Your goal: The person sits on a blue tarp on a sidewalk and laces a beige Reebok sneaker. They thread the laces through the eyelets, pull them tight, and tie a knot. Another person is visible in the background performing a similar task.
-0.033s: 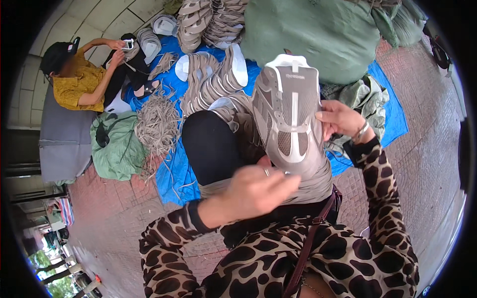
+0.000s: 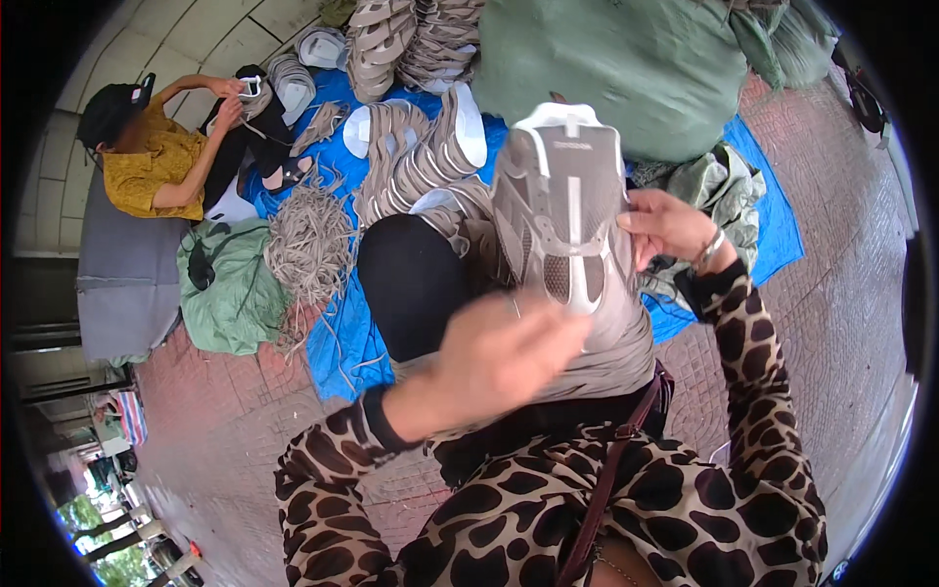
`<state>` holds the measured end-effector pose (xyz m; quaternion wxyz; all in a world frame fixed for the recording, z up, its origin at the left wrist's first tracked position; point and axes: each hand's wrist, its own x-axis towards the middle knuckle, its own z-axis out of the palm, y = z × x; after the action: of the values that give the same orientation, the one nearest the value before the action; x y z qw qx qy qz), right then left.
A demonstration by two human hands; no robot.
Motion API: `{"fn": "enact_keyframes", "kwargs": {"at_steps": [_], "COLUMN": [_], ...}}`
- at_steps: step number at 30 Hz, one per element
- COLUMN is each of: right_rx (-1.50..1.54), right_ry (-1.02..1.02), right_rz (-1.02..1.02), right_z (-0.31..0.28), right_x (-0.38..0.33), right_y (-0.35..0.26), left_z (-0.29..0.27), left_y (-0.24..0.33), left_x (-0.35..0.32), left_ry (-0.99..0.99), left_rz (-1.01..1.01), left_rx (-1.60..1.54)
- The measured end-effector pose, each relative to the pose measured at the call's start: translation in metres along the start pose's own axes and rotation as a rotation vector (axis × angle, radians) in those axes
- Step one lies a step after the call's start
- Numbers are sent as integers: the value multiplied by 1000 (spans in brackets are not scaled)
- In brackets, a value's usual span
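Observation:
A grey-beige shoe upper (image 2: 572, 215) with white trim stands over my lap, its white-edged collar pointing away from me and its toe toward me. My right hand (image 2: 667, 230) grips its right edge, thumb on the outer face and fingers behind. Over the toe end hovers my left hand (image 2: 504, 357), blurred by motion, with its fingers partly curled; whether anything is between them I cannot make out. A bundle of grey shoelaces (image 2: 611, 360) lies across my lap beneath the upper.
Rows of stacked shoe uppers (image 2: 421, 161) cover the blue tarp (image 2: 342, 342). A heap of grey laces (image 2: 311, 245) lies by a green bag (image 2: 230, 293). Large green sacks (image 2: 616, 78) stand at the back. Another person (image 2: 156, 161) sits at far left, handling an upper.
My left hand has risen slightly and moved away from me over the toe of the upper. The upper has shifted a little left in my right hand.

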<state>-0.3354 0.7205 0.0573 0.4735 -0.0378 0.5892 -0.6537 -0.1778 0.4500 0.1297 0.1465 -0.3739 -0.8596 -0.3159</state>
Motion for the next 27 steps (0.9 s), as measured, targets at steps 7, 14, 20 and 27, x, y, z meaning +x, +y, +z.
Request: {"fn": "enact_keyframes", "kwargs": {"at_steps": [7, 14, 20, 27], "right_rx": [-76, 170, -782, -486], "right_ry": [79, 503, 736, 314], "right_rz": [20, -293, -1108, -872], "right_z": [16, 55, 46, 41], "right_x": [23, -6, 42, 119], "right_y": [6, 59, -6, -48], "left_z": [32, 17, 19, 31], "left_y": [-27, -32, -53, -69], "left_x": [4, -8, 31, 37], "left_ry": [-270, -256, -99, -129], "left_rz": [-277, -371, -72, -274], "left_rx": [175, 272, 473, 275]}}
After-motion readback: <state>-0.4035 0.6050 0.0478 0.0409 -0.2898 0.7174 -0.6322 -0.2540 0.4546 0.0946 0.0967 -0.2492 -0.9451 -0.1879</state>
